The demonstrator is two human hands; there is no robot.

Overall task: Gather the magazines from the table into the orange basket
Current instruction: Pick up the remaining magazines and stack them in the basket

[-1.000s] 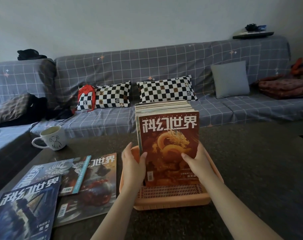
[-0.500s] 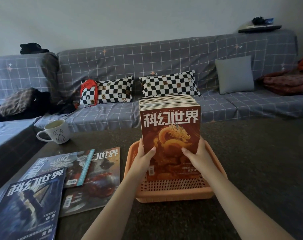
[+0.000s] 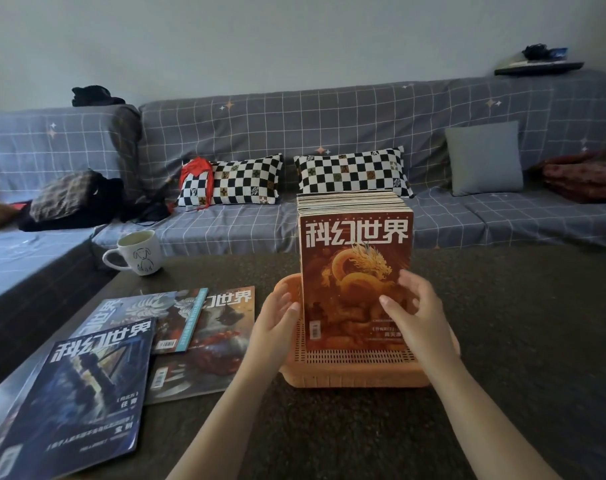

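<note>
A thick stack of magazines [image 3: 355, 271] stands upright in the orange basket [image 3: 357, 377], its red dragon cover facing me. My left hand [image 3: 277, 320] is at the stack's left edge with its fingers apart, the thumb just touching the cover. In front of the cover's right side, my right hand [image 3: 417, 308] has its fingers spread and grips nothing. Left of the basket, three magazines lie flat and overlapping on the table: a dark blue one [image 3: 93, 393] nearest me, one with a teal spine [image 3: 145, 311], and a reddish one [image 3: 208, 344].
A white mug [image 3: 138, 251] stands at the table's far left corner. Along the far side and the left runs a grey checked sofa [image 3: 329, 140] with chequered pillows [image 3: 353, 171], bags and clothes. The dark table [image 3: 519, 341] stretches to the right of the basket.
Both hands gripped the sides of the upright stack earlier. Now their fingers have loosened and spread, and the stack stands in the basket. The view has shifted slightly closer.
</note>
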